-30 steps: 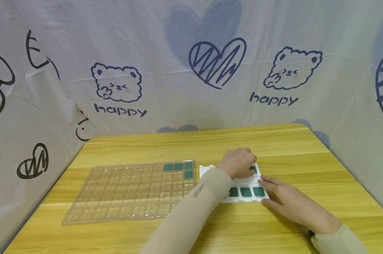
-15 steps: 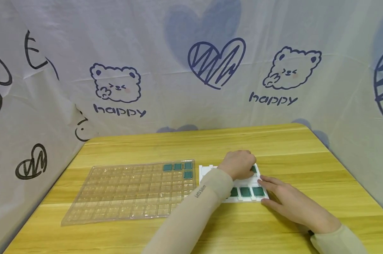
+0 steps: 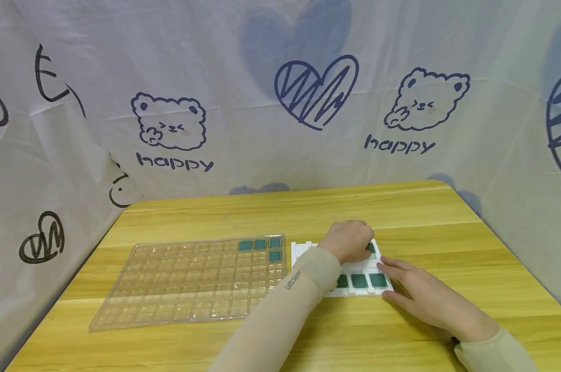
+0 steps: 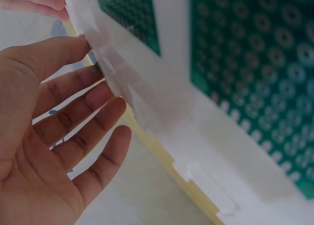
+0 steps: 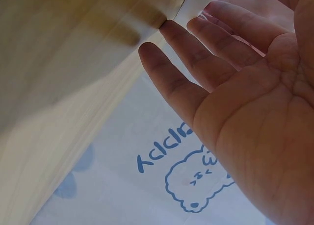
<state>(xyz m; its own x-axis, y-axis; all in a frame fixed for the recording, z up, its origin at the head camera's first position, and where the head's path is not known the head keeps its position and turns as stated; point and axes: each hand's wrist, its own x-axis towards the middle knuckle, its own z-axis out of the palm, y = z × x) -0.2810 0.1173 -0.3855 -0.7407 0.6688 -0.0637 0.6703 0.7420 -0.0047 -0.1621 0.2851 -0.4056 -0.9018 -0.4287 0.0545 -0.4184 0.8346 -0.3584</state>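
Observation:
My left hand (image 3: 347, 242) reaches over the back row of a white plastic frame (image 3: 361, 268). In the left wrist view its thumb and index finger pinch at a small green circuit board (image 4: 96, 63), mostly hidden by the fingers; the other fingers are spread. Beside that hand a green board (image 3: 371, 248) shows in the back right slot. Several perforated green circuit boards (image 3: 378, 280) sit in the front row. My right hand (image 3: 422, 287) rests against the frame's right side, thumb at the near corner, fingers extended along the edge.
Left of the frame lies a clear plastic tray (image 3: 169, 279) with many square pockets. A few teal-looking boards (image 3: 275, 242) occupy its back right corner. Both stand on a wooden table (image 3: 378, 336), with a printed white curtain (image 3: 243, 155) behind and at the sides.
My left hand has shifted very slightly at the back row, showing a little more of the green board beside it. The right hand stays at the frame's edge.

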